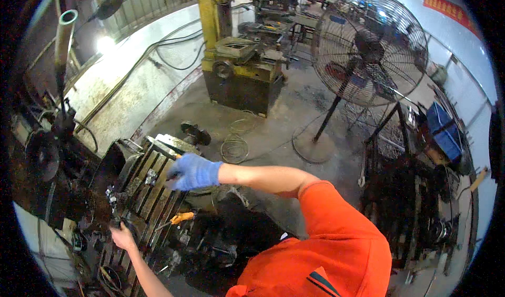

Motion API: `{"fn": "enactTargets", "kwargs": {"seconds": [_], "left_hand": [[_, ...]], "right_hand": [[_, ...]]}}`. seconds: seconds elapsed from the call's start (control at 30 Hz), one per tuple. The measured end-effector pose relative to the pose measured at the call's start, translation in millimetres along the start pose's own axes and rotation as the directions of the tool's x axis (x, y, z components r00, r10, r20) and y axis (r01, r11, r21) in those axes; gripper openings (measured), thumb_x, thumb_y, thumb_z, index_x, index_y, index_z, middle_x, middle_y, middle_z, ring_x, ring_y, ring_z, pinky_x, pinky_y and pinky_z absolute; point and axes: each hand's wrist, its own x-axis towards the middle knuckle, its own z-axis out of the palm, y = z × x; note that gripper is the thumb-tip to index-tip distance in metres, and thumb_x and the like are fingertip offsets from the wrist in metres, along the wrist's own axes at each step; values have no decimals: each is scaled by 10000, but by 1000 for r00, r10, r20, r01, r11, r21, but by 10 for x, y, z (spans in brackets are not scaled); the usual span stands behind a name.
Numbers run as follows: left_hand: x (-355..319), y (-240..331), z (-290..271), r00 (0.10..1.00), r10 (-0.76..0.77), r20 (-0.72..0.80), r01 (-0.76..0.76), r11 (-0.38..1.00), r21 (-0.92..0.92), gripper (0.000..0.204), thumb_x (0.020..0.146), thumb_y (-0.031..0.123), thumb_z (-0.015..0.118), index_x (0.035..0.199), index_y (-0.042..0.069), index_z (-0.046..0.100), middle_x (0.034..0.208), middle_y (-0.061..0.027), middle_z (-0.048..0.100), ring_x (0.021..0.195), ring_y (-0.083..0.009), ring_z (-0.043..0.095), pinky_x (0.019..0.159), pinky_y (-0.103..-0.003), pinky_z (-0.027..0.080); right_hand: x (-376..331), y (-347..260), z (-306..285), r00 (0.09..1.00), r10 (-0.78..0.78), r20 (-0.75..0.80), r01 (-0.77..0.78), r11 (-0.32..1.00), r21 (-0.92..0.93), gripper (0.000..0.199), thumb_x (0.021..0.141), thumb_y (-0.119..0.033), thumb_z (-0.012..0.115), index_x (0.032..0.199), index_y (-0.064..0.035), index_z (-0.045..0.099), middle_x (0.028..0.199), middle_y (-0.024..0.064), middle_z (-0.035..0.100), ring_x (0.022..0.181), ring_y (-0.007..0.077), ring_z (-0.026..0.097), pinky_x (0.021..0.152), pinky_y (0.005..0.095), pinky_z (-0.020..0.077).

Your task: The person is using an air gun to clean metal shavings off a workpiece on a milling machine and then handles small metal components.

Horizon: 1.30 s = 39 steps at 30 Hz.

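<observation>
Right hand (194, 172), blue glove (208, 173) on, has its fingers curled in, but can't tell if they're pinching anything. Bare left hand (123, 237) is by the dark machine (97, 202), thumb up, rest of the grip hidden. Slotted table (158, 197) sits between and under them, with metal bits (151, 177) on top. If anything there moves, I'd worry about loose glove fabric snagging, or bare skin getting nicked. Orange tool (182, 217) near the edge could get knocked off by a stray elbow, imo.

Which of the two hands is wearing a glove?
The right hand, in a blue glove; the left hand, lower in the view, is bare.
</observation>
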Motion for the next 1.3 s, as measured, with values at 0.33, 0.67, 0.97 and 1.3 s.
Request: {"fn": "enactTargets", "kwargs": {"seconds": [0.33,0.67,0.97,1.3], "left_hand": [[304,-1515,438,935,307,-179,-354,763,-540,466,779,0,561,1210,-80,403,1022,-212,569,782,-264,612,536,-309,490],[103,-235,-245,934,-31,356,181,900,-397,485,670,267,638,1028,-46,545,820,-208,621,798,-323,607,731,-402,475],[137,-167,-263,922,-94,376,288,814,-504,433,657,243,630,1063,92,608,649,-140,628,708,-284,629,699,-398,492],[152,-83,-182,954,-151,260,252,872,-419,379,635,258,673,969,81,642,836,-183,634,823,-323,607,720,-408,487]], "right_hand": [[963,-1024,-630,936,-324,-141,326,945,-8,274,744,-257,632,907,-37,647,773,114,656,706,156,622,672,293,494],[2041,-1343,-1595,635,-688,-351,738,674,14,319,819,-118,552,1129,-41,536,1045,87,578,943,164,568,837,299,458],[1712,-1854,-1775,405,-914,11,-155,-81,-985,312,747,-190,627,990,5,601,983,91,619,857,236,588,738,276,469],[1111,-1330,-1168,651,-509,-564,587,808,-52,256,794,-79,564,1012,38,499,922,150,591,759,159,560,708,266,475]]}}
